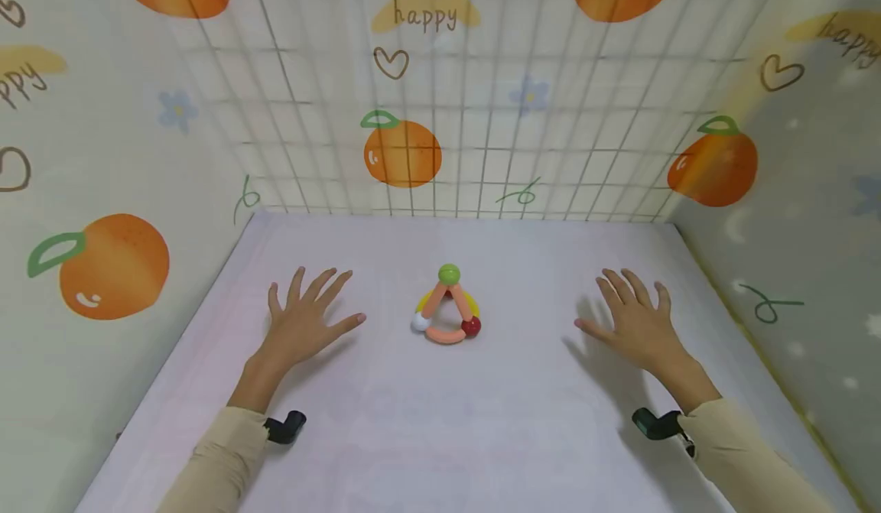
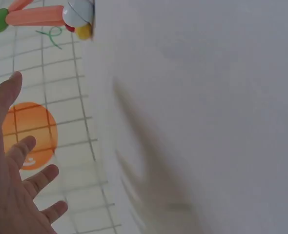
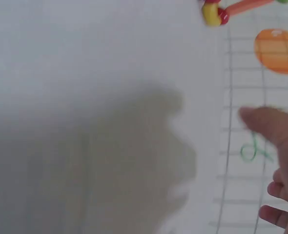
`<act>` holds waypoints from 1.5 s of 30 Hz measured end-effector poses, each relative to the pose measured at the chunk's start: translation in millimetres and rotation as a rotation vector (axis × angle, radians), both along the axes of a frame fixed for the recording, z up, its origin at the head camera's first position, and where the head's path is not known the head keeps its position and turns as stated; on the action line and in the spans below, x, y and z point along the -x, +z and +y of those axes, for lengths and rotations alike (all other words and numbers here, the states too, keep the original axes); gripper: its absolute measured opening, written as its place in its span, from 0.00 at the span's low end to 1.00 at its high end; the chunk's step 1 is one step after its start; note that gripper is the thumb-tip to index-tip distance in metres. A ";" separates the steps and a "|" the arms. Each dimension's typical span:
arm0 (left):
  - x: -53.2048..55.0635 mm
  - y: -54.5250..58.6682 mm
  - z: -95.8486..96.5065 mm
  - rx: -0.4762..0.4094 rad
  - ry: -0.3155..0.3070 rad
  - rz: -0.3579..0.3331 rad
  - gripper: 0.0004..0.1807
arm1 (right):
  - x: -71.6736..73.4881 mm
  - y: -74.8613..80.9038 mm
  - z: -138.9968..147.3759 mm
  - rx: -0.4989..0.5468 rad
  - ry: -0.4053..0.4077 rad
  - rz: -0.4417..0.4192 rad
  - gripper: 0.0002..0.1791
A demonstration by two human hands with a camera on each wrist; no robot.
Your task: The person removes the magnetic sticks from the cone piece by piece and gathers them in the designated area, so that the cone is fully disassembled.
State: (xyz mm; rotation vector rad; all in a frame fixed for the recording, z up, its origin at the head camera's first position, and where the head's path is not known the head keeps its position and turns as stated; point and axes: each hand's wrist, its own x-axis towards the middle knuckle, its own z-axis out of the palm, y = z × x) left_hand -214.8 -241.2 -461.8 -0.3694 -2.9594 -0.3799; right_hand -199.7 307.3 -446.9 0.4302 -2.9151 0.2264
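Observation:
A small pyramid-like construction (image 1: 446, 336) of coloured rods and balls stands on the white tabletop, between the two hands. Its green ball (image 1: 450, 274) is at the top, joined to straight salmon rods. A pale ball (image 1: 420, 322) and a red ball (image 1: 471, 326) sit at its base, with curved salmon and yellow pieces. My left hand (image 1: 303, 329) hovers to its left, fingers spread and holding nothing. On the other side, my right hand (image 1: 636, 329) is likewise spread and bare, apart from the construction. In both wrist views, only part of the construction shows at the top edge.
A white tabletop (image 1: 440, 436) lies under the hands. Behind it stands a wire grid (image 1: 482, 131) with a printed orange-pattern sheet. Similar sheets form the left wall (image 1: 138, 360) and right wall (image 1: 819, 268). Dark wrist devices (image 1: 285, 427) sit at the sleeve cuffs.

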 end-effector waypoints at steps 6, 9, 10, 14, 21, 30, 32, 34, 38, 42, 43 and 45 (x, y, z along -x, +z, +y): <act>8.3 9.1 33.5 -0.199 -0.086 0.020 0.46 | 2.2 -2.0 -31.2 0.156 0.078 0.065 0.47; 9.9 9.3 50.0 -0.299 -0.127 -0.003 0.44 | 4.5 -4.0 -47.2 0.211 0.110 0.088 0.43; 10.8 9.3 55.3 -0.332 -0.140 -0.010 0.43 | 5.3 -4.6 -52.5 0.232 0.119 0.091 0.41; 16.5 8.3 75.4 -0.488 -0.187 -0.051 0.39 | 9.2 -6.2 -73.3 0.324 0.165 0.104 0.36; 26.4 8.6 111.3 -0.704 -0.256 -0.196 0.35 | 14.3 -2.2 -99.2 0.433 0.231 0.114 0.32; 34.6 9.4 132.5 -0.767 -0.267 -0.232 0.31 | 24.9 4.3 -126.0 0.482 0.275 0.079 0.31; 36.3 8.0 135.1 -0.777 -0.269 -0.234 0.31 | 25.8 4.9 -130.9 0.491 0.282 0.071 0.30; 37.9 6.7 137.6 -0.787 -0.269 -0.236 0.31 | 26.7 5.5 -134.9 0.499 0.289 0.064 0.29; 40.5 4.4 141.0 -0.829 -0.264 -0.248 0.30 | 29.5 5.9 -142.5 0.522 0.309 0.065 0.27; 43.3 2.0 141.3 -0.868 -0.263 -0.237 0.28 | 34.4 7.3 -152.1 0.543 0.340 0.072 0.25; 44.2 1.4 141.5 -0.873 -0.265 -0.231 0.27 | 35.7 8.1 -154.5 0.548 0.348 0.074 0.24; 46.2 0.0 142.0 -0.881 -0.274 -0.222 0.25 | 38.0 9.9 -158.6 0.554 0.363 0.080 0.23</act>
